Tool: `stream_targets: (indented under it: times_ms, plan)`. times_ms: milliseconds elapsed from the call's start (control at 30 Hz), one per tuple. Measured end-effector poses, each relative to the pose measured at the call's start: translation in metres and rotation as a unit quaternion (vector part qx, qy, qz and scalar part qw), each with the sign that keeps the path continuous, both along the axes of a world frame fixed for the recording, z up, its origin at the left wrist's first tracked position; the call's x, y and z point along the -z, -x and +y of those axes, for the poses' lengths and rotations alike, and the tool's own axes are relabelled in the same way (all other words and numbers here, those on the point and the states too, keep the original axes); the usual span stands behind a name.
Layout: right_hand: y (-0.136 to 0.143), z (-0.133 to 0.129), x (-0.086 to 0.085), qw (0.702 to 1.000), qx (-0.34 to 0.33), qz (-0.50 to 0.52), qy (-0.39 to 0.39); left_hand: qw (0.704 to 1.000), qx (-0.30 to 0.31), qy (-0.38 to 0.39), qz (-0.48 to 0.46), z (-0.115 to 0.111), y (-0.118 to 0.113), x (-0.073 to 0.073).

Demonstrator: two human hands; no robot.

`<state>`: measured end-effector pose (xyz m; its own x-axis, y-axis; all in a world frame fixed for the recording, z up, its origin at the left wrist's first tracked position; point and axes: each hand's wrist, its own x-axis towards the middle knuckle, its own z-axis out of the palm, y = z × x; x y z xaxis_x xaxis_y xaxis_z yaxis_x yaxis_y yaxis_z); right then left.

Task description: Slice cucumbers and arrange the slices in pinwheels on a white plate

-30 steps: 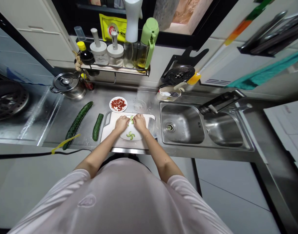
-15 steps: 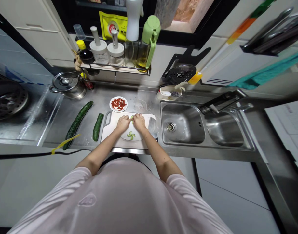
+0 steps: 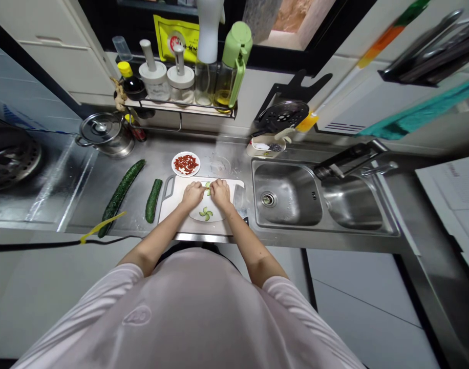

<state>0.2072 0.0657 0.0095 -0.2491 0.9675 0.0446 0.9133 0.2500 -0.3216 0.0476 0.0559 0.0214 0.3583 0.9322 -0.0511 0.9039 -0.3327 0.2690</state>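
Over the far side of a white plate (image 3: 194, 219), my left hand (image 3: 193, 195) and my right hand (image 3: 219, 193) face each other with fingertips pinched close together. Pale green cucumber slices (image 3: 208, 191) show in the narrow gap between them, and both hands appear closed on a slice there. My fingers partly hide these slices. Nearer to me on the plate lies a pinwheel of curved cucumber slices (image 3: 206, 213). Under the plate is a white cutting board (image 3: 169, 209) with a grey handle. A knife (image 3: 240, 201) lies flat along the board's right edge.
Left of the board lie a short cucumber (image 3: 153, 200) and a long cucumber (image 3: 122, 197). A small white dish (image 3: 174, 171) of red bits stands behind the board. To the right is a double sink (image 3: 288, 192); a lidded pot (image 3: 106, 134) stands back left, beneath the bottle shelf (image 3: 180, 106).
My hands stay at nearly the same spot, with small finger movements over the slices. The whole view has shifted very slightly; the other things have not moved.
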Motion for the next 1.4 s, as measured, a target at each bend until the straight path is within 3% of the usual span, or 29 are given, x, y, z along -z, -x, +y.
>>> stream_targets:
  times_ms: [1400]
  plan:
    - [0.0065,-0.0004,-0.0043,0.999,0.026,-0.018,0.044,1.000,-0.003,-0.002,-0.002,0.0008,-0.0022,0.0041]
